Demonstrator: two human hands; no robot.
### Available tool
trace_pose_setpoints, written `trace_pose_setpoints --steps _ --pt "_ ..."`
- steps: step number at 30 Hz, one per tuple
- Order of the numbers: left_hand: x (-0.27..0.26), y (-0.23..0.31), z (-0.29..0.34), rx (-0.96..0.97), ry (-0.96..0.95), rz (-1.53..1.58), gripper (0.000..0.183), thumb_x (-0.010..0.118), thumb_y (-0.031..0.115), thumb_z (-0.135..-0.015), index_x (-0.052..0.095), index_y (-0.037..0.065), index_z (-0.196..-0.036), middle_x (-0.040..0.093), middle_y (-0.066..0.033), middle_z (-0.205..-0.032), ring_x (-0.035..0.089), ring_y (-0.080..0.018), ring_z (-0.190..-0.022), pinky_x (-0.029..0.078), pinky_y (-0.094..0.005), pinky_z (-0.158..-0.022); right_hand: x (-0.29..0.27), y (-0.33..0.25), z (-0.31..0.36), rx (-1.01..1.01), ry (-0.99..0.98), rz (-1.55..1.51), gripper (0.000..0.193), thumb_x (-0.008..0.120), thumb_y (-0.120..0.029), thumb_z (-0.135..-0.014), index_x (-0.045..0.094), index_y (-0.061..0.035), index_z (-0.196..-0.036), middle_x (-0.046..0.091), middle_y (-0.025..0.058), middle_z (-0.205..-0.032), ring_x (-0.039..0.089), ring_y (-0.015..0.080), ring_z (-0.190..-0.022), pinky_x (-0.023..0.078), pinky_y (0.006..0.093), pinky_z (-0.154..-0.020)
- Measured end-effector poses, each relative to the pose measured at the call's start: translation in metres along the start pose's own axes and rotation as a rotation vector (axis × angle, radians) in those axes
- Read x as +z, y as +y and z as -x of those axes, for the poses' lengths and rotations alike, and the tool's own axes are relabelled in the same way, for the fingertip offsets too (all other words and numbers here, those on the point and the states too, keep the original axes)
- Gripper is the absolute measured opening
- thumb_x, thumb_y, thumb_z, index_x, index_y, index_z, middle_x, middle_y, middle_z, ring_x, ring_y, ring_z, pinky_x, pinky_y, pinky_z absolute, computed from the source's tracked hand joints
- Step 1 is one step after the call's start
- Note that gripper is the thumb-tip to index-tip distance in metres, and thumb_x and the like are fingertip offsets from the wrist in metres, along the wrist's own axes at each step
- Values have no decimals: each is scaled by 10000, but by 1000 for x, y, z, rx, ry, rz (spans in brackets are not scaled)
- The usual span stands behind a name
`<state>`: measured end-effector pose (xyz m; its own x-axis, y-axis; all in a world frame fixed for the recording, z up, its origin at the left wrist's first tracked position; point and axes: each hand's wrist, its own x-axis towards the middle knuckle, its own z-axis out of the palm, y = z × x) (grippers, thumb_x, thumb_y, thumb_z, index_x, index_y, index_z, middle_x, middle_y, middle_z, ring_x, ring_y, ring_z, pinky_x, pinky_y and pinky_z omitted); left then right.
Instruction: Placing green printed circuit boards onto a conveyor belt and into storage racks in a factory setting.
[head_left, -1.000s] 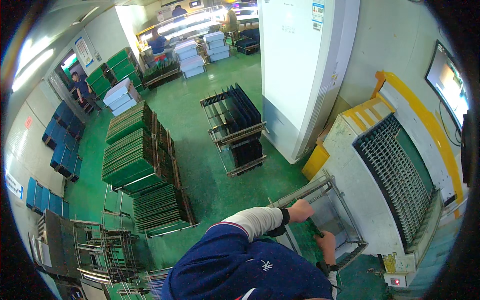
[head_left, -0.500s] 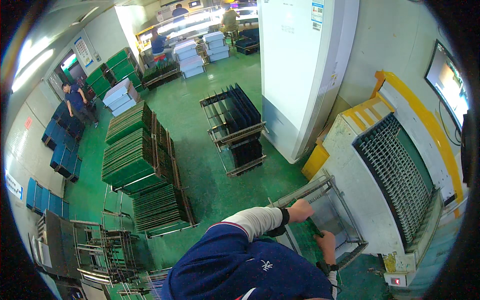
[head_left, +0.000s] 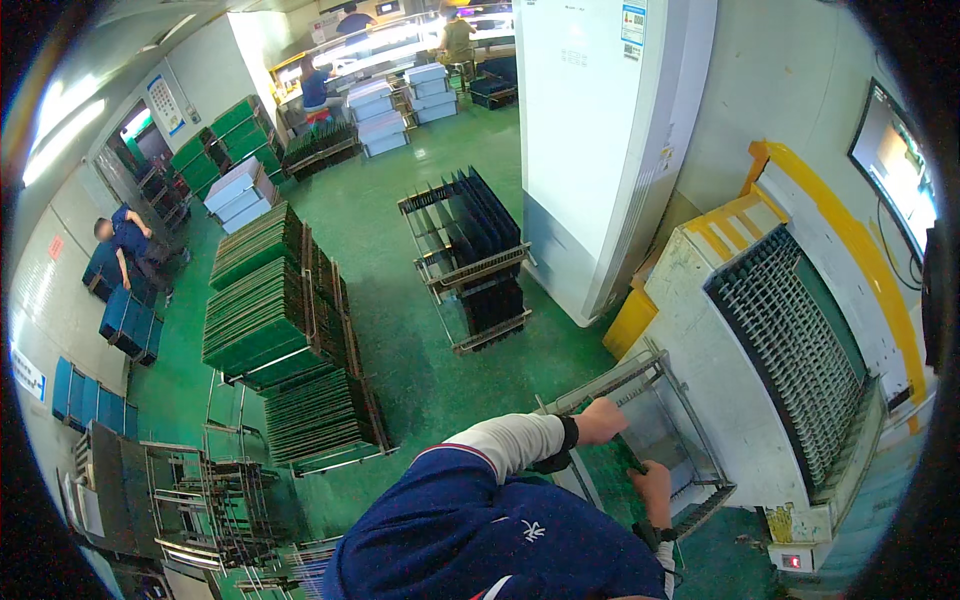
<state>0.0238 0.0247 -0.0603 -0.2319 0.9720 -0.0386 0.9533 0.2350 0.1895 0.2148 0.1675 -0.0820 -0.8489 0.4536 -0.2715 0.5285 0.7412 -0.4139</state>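
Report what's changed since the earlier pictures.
The co-worker in the background moved from near the doorway down-left in the picture, to beside the blue panels along the wall. The left hand and right hand stayed at the green panel.

Labels and signs show, but their print is too small or blurred to read with certainty.
A rectangular blue-and-white paper label [head_left: 633, 28] stands high on the tall white boxy cabinet [head_left: 570, 150], with a black-and-white code block [head_left: 632, 52] at its lower end; faint grey print [head_left: 574, 57] marks the cabinet's front. A tall white poster with coloured rows and a blue edge [head_left: 166, 104] hangs on the pale back-left wall [head_left: 208, 68]. The pale left side wall [head_left: 72, 315] bears a small orange-red rectangular sign [head_left: 56, 246] and a blue-and-white sign [head_left: 27, 372]. A white stroke-like emblem [head_left: 531, 530] sits on the navy-blue cloth garment [head_left: 440, 530].
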Motion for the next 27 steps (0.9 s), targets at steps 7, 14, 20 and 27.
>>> trace_pose_setpoints --steps 7,14,20,27 --pt "6 -2 -2 -15 -28 -16 97 660 124 -608 667 122 -704 660 -79 -735 649 -248 -734 504 -364 -575 1 -3 0 13 32 -23 322 713 -280 -655 675 -74 -899 642 172 -826 615 333 -802 470 401 -709" --pt "-1 1 -3 -20 -88 -25 111 671 129 -601 668 113 -711 659 -76 -732 648 -248 -736 506 -362 -584 2 0 0 5 20 -29 287 653 -223 -650 669 -97 -907 645 159 -861 609 341 -834 474 427 -731" --pt "5 -1 -3 -17 -44 -9 105 666 123 -607 669 106 -711 657 -77 -716 648 -254 -722 509 -364 -587 4 2 -1 -13 35 -20 304 628 -168 -626 665 -92 -918 647 159 -857 612 331 -840 477 416 -734" --pt "0 0 0 -22 -28 23 108 657 104 -601 671 99 -708 656 -94 -719 647 -263 -710 507 -376 -572 -2 -4 0 21 -16 -23 292 655 -225 -657 666 -90 -916 650 146 -815 621 316 -810 475 409 -710"
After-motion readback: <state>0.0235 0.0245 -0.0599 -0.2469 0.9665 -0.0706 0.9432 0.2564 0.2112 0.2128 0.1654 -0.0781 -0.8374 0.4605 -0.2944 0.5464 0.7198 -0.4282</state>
